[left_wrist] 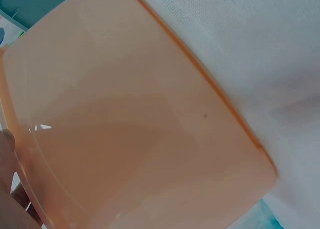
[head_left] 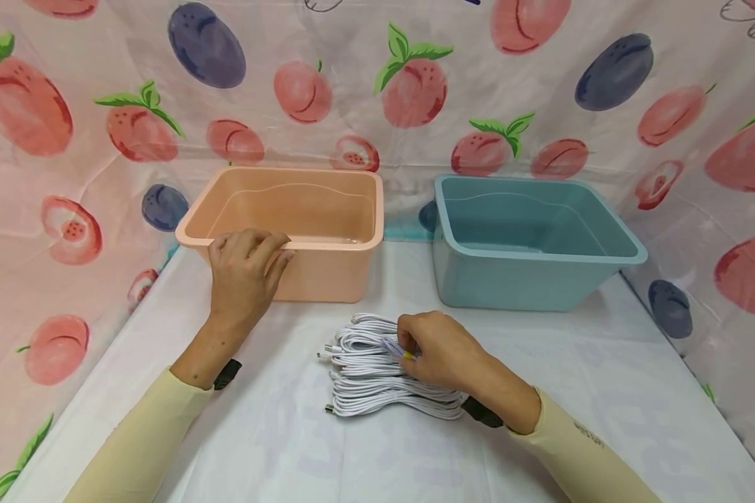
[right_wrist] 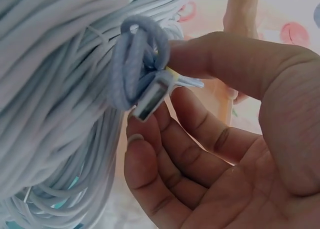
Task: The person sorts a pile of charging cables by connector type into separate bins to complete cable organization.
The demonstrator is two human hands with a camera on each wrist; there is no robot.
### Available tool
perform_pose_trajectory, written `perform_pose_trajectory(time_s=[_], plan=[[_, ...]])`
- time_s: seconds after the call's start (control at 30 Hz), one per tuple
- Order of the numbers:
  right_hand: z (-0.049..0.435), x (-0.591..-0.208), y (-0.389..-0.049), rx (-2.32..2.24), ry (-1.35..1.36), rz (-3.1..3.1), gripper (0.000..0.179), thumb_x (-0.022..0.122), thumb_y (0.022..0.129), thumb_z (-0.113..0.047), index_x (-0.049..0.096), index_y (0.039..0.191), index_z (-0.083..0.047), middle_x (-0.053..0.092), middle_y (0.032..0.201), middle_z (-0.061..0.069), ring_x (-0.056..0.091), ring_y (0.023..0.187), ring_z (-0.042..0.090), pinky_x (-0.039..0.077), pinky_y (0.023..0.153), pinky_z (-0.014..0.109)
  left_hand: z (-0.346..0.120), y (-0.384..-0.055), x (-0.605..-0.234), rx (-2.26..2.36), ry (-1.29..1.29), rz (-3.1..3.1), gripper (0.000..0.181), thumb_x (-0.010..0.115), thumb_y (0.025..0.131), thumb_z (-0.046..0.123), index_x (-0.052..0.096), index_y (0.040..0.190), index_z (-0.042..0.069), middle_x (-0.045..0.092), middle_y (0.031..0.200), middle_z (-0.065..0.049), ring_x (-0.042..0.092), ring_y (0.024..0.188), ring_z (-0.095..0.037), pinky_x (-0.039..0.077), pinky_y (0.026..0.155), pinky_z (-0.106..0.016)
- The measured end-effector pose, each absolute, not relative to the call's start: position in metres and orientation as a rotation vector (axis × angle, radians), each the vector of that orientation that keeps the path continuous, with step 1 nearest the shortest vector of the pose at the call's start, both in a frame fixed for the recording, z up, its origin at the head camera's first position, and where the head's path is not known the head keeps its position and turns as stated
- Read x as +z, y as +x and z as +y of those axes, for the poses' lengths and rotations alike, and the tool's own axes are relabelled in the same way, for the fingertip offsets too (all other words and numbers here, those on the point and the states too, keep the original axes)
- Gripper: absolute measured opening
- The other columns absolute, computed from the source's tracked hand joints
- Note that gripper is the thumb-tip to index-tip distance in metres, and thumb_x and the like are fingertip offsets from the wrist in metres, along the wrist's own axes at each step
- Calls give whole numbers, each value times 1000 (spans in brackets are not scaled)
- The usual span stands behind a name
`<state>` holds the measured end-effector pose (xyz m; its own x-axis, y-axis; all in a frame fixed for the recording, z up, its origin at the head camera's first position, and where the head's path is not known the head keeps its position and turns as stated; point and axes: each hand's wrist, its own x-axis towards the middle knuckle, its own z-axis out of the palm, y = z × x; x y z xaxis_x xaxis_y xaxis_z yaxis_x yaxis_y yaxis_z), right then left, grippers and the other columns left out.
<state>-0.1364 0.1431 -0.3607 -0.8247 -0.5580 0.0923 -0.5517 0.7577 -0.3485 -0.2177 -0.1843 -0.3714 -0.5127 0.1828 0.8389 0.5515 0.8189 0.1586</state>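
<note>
My left hand (head_left: pixel 242 272) grips the front rim of a peach-coloured plastic bin (head_left: pixel 321 276), its fingers curled over the edge. In the left wrist view the bin's smooth wall (left_wrist: pixel 150 114) fills most of the picture. Between thumb and fingers, my right hand (head_left: pixel 443 353) pinches a small coiled pale-lavender USB cable (right_wrist: pixel 131 71). A metal USB plug (right_wrist: pixel 152 99) sticks out of that coil, with a bit of yellow beside it. Right by the coil lie several bundles of white charging cables (head_left: pixel 390 395), side by side on the white tabletop.
A blue-green plastic bin (head_left: pixel 509 283) stands at the back right, a gap apart from the peach one. Behind both hangs a fruit-printed cloth (head_left: pixel 352 77). White cloth covers the table (head_left: pixel 277 433).
</note>
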Motion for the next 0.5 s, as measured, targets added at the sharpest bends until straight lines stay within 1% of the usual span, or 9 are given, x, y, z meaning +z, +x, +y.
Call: perform_pose_trajectory(time_s=[0.2,0.33,0.5], plan=[[144,-357,-136,-629,-919,2940,24,86,80,-6,65,87,-15,63,75,-7,54,68,8,49,63,26,-185,-218,-371,-508,-548,-2101,27,75,101,30,76,113,6,68,107,-17,65,102,-40,36,100,-63],[144,-354,-137,-673,-918,2954,21,84,80,-4,69,91,-14,64,78,-8,57,71,10,51,65,26,-185,-217,-370,-502,-551,-2102,28,74,101,31,76,114,6,69,107,-17,65,104,-40,36,100,-63],[144,-351,-137,-711,-935,2965,18,82,81,-4,71,92,-14,64,81,-7,60,74,13,52,67,27,-184,-218,-371,-525,-545,-2083,24,77,99,27,77,112,7,69,106,-16,65,102,-40,36,100,-62]])
